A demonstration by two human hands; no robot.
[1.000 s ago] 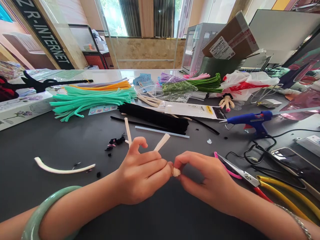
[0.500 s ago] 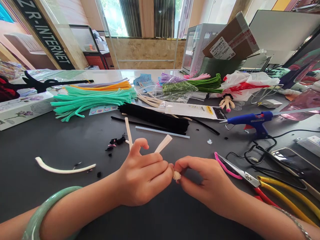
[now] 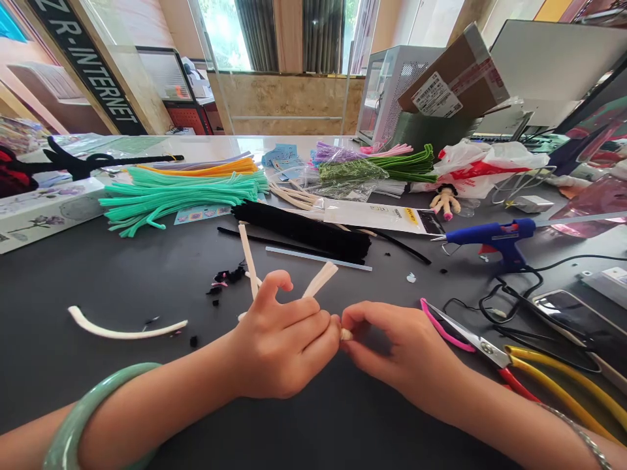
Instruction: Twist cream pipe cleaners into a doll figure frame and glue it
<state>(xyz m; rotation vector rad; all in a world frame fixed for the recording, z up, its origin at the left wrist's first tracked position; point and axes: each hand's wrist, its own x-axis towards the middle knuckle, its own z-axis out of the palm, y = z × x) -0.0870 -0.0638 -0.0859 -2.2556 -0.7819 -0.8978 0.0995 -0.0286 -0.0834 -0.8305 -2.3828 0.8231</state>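
My left hand (image 3: 279, 343) grips a cream pipe cleaner piece, with one end (image 3: 247, 258) rising past the thumb and another (image 3: 321, 279) angling up beyond the fingers. My right hand (image 3: 399, 352) meets it from the other side, pinching a small cream tip (image 3: 346, 334) between thumb and fingers. Most of that tip is hidden by the fingertips. A jade bangle (image 3: 93, 418) circles my left wrist. A separate curved cream pipe cleaner (image 3: 127, 333) lies on the dark table to the left.
A black pipe cleaner bundle (image 3: 301, 230) and mint-green bundle (image 3: 171, 196) lie ahead. Right of my hands are pink-handled scissors (image 3: 470, 339), yellow-handled pliers (image 3: 563, 385) and a blue glue gun (image 3: 490, 235) with cables. Black scraps (image 3: 228, 275) lie near my left hand.
My right fingers have closed further over the cream tuft, leaving less of it showing. The upright cream end by my left thumb now leans further left.
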